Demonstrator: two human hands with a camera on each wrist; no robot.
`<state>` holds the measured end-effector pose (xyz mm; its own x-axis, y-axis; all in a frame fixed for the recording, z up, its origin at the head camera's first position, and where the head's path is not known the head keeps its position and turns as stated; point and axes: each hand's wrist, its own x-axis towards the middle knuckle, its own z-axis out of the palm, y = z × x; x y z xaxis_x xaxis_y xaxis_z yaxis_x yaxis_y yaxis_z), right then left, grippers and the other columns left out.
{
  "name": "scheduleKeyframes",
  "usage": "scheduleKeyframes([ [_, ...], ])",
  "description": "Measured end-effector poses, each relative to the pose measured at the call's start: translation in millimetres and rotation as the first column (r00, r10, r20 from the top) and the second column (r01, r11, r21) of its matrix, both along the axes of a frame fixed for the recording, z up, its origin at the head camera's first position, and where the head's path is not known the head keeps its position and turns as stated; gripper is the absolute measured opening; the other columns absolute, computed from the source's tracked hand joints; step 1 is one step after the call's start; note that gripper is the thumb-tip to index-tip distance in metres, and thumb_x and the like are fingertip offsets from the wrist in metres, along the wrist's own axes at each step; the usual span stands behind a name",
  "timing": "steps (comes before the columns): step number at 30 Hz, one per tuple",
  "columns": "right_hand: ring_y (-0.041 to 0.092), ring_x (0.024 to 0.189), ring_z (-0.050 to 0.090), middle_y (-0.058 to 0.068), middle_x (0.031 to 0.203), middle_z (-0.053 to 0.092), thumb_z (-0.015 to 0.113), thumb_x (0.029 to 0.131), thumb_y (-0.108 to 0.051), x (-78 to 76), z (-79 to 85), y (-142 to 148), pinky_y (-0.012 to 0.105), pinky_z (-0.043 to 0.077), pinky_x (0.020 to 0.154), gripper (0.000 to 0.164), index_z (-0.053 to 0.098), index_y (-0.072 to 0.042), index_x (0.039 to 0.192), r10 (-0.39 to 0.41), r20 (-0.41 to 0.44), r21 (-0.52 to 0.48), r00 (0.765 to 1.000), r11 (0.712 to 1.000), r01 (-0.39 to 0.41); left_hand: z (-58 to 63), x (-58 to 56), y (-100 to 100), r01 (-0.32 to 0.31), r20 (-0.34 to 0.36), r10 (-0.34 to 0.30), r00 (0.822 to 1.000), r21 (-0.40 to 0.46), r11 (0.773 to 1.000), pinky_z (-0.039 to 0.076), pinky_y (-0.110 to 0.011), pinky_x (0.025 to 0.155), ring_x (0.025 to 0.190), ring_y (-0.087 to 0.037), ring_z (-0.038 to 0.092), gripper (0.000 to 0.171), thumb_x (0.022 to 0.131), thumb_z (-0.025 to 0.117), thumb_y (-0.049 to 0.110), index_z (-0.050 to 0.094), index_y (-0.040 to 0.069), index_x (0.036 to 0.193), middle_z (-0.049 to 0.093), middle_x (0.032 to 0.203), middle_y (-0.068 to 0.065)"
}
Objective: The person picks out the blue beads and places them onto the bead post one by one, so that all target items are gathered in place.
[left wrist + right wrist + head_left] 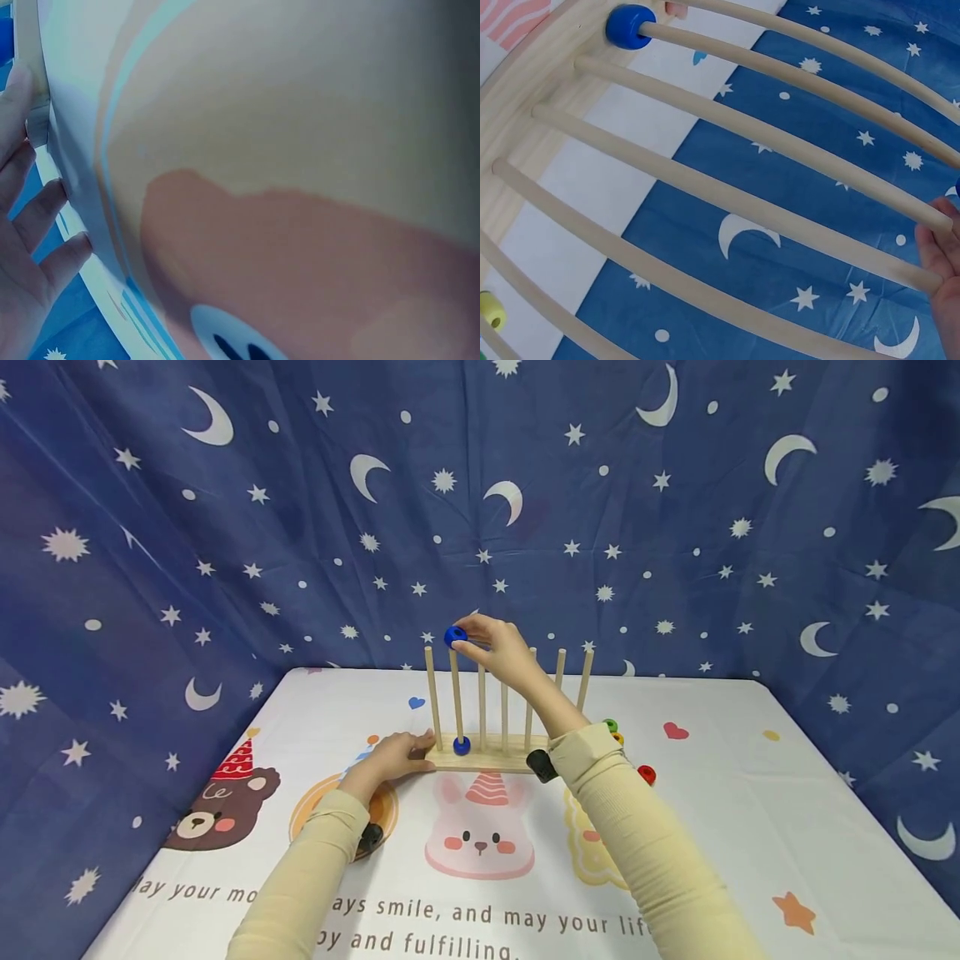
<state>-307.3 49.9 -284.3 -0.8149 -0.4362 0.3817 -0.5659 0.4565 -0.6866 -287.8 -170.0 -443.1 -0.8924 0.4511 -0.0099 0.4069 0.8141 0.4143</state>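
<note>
Nearest to me, dark lettering [410, 910] is printed on the white-covered counter [757, 827], between a left sleeve [300, 877] and a right sleeve [652, 852], both of cream colour. A little farther, there are a printed pink rabbit [480, 860] in the middle and a printed brown bear [228, 822] on the left. Beyond the rabbit stands a wooden rack [480, 763] with seven upright pegs [482, 702] in a row. On the right, a red bead [647, 774] lies apart from the rack. At the rack's left end is the left hand [393, 758]; it pinches this end from the near and far sides, while its other fingers [43, 211] are spread apart. A lower blue bead [461, 746] sits around the foot of the second peg from the left. A yellow bead [618, 737] and, just beyond, a green bead [611, 725] lie to the right. The right hand [501, 647] is above the rack, its fingers clamped on an upper blue bead [454, 637] at the tip of the same second peg; I cannot tell whether the peg is inside its hole. Farthest hangs a blue curtain [420, 543] with white moons and stars.
</note>
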Motion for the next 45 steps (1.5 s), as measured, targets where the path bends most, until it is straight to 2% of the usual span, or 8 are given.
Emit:
scheduleKeyframes([
  [7,0.027,0.119,0.059,0.016,0.121,0.064,0.06,0.092,-0.019,1.1,-2.3,0.2,0.033,0.047,0.101,0.034,0.059,0.0,0.12,0.0,0.004,0.033,1.0,0.999,-0.001,-2.7,2.5,1.4,0.005,-0.016,-0.005,1.0,-0.026,1.0,0.045,-0.049,0.095,0.115,-0.042,0.055,0.055,0.082,0.071,0.029,0.056,0.005,0.129,0.051,0.135,-0.016],
  [14,0.027,0.118,0.059,0.015,0.12,0.065,0.061,0.092,-0.021,1.3,-5.9,0.6,0.037,0.047,0.101,0.034,0.061,-0.001,0.119,-0.013,-0.009,0.068,1.0,0.998,0.014,-7.4,2.6,2.2,-0.012,-0.005,0.012,1.0,-0.015,1.0,0.045,-0.049,0.097,0.116,-0.041,0.054,0.055,0.082,0.071,0.03,0.056,0.005,0.129,0.051,0.135,-0.016],
  [20,0.027,0.118,0.059,0.015,0.12,0.065,0.061,0.092,-0.022,2.8,-5.2,2.1,0.037,0.047,0.101,0.034,0.061,-0.001,0.119,-0.007,-0.025,0.091,1.0,0.996,0.01,-3.9,5.4,4.1,-0.004,-0.015,0.004,1.0,-0.017,1.0,0.045,-0.049,0.096,0.116,-0.042,0.054,0.054,0.082,0.072,0.029,0.057,0.005,0.128,0.051,0.135,-0.015],
  [36,0.027,0.117,0.059,0.016,0.12,0.065,0.063,0.091,-0.023,3.1,1.7,3.7,0.037,0.047,0.101,0.036,0.061,0.0,0.118,-0.01,-0.042,0.126,0.999,0.992,0.015,0.4,0.5,4.6,-0.006,-0.014,0.005,1.0,-0.033,0.999,0.045,-0.049,0.096,0.117,-0.041,0.054,0.055,0.082,0.071,0.031,0.056,0.007,0.129,0.05,0.136,-0.014],
  [45,0.026,0.121,0.056,0.013,0.127,0.062,0.062,0.091,-0.026,3.3,3.1,1.4,0.036,0.044,0.103,0.04,0.059,-0.001,0.122,-0.026,-0.039,0.178,0.999,0.984,0.032,2.1,0.0,1.7,-0.001,-0.024,0.0,1.0,-0.041,0.999,0.045,-0.05,0.096,0.117,-0.042,0.054,0.055,0.082,0.071,0.031,0.057,0.006,0.128,0.051,0.134,-0.016],
])
